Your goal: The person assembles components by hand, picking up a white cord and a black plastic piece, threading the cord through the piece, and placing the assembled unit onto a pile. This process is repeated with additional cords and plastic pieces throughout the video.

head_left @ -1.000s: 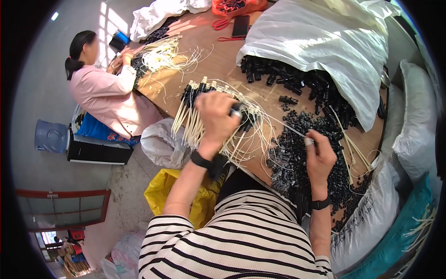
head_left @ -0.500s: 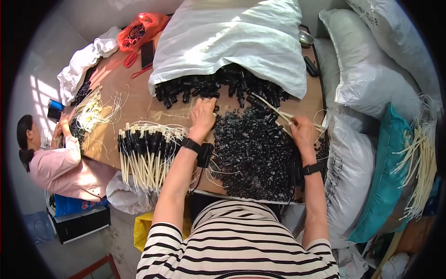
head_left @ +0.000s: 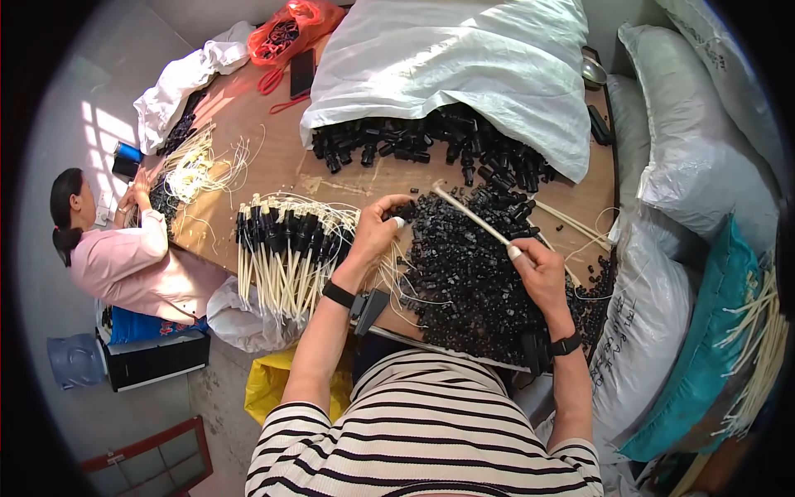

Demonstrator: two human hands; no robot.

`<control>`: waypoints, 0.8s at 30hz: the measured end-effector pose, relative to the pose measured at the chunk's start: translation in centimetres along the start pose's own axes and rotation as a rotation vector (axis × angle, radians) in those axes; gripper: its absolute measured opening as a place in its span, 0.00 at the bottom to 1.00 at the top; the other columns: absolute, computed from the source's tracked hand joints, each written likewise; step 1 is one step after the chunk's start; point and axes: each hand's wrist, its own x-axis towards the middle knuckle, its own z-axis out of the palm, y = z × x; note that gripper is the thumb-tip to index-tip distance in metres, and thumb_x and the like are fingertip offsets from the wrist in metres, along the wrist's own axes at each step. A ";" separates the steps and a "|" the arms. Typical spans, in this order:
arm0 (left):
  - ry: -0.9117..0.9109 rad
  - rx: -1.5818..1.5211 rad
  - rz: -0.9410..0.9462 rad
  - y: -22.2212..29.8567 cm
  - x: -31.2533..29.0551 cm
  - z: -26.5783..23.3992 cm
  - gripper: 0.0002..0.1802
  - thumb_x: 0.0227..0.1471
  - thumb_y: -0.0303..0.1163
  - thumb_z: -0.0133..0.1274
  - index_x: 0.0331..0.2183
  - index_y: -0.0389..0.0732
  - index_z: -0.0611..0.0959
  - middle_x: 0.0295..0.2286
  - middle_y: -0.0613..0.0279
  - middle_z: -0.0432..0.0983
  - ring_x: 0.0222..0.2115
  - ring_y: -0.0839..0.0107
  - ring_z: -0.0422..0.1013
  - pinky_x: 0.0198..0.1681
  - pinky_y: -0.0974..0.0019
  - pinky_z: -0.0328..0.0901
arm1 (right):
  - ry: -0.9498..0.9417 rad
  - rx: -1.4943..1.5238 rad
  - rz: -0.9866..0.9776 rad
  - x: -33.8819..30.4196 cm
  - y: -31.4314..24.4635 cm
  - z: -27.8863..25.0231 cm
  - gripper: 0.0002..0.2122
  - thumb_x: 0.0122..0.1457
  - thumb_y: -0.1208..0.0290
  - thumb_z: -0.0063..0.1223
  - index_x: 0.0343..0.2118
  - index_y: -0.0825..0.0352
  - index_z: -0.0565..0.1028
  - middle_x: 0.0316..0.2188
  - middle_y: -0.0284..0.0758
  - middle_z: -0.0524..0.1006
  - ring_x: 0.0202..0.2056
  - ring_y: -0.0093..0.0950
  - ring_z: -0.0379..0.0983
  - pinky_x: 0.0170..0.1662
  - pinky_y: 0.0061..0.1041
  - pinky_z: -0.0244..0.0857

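My right hand (head_left: 538,269) grips a thin cream tube (head_left: 474,217) near its lower end, and the tube slants up and left over a heap of small black parts (head_left: 472,273). At the heap's left edge is my left hand (head_left: 374,236), fingers curled and thumb raised. Something dark shows by its fingertips, too small to make out. Left of that hand lies a bundle of cream tubes with black fittings (head_left: 286,248) and thin pale wires. Longer black fittings (head_left: 373,141) spill from a big white sack (head_left: 447,66) beyond the heap.
Loose cream tubes (head_left: 571,222) lie right of the heap. Stuffed white sacks (head_left: 691,132) and a teal sack (head_left: 704,331) crowd the right side. A co-worker in pink (head_left: 141,257) handles parts at the far left. A red bag (head_left: 290,33) and phone (head_left: 302,74) lie behind.
My right hand has raised a cream tube from beside the heap and swung it over the black parts. My left hand has drawn back from the fittings by the sack. The whole view has shifted.
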 end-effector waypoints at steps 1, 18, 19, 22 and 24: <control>-0.033 -0.056 -0.016 0.3 -0.6 0.3 0.23 0.44 0.13 0.43 0.43 0.36 0.78 0.35 0.68 0.74 0.35 0.79 0.69 0.38 0.76 0.65 | -0.013 0.017 -0.008 -0.4 -0.3 0.3 0.06 0.56 0.72 0.56 0.34 0.68 0.79 0.14 0.29 0.70 0.18 0.16 0.64 0.22 0.19 0.57; -0.255 0.793 0.989 3.9 -8.0 5.1 0.17 0.39 0.27 0.60 0.35 0.45 0.77 0.24 0.60 0.72 0.23 0.65 0.73 0.23 0.64 0.66 | -0.041 -0.325 -0.380 -0.6 -2.8 4.8 0.06 0.42 0.76 0.60 0.25 0.64 0.75 0.34 0.37 0.77 0.26 0.37 0.73 0.27 0.28 0.66; -0.154 0.817 0.889 3.6 -8.0 4.8 0.15 0.40 0.28 0.60 0.35 0.44 0.78 0.24 0.61 0.73 0.24 0.65 0.73 0.23 0.65 0.66 | -0.003 -0.228 -0.369 -0.3 -3.0 4.7 0.04 0.44 0.77 0.59 0.24 0.65 0.74 0.36 0.37 0.77 0.27 0.35 0.74 0.28 0.28 0.67; 0.065 0.779 0.735 1.0 -6.6 1.4 0.11 0.45 0.29 0.57 0.35 0.41 0.78 0.25 0.59 0.75 0.21 0.65 0.73 0.23 0.68 0.66 | -0.001 0.640 -0.185 0.0 -2.7 2.5 0.08 0.50 0.73 0.60 0.21 0.67 0.72 0.36 0.35 0.78 0.30 0.20 0.72 0.30 0.18 0.64; 0.012 0.700 0.157 -0.1 -5.9 -1.1 0.08 0.49 0.27 0.53 0.35 0.39 0.79 0.22 0.60 0.76 0.17 0.71 0.70 0.21 0.72 0.63 | -0.281 1.059 -0.095 -0.6 -3.1 0.0 0.08 0.48 0.72 0.63 0.24 0.67 0.74 0.30 0.32 0.78 0.25 0.18 0.70 0.28 0.16 0.63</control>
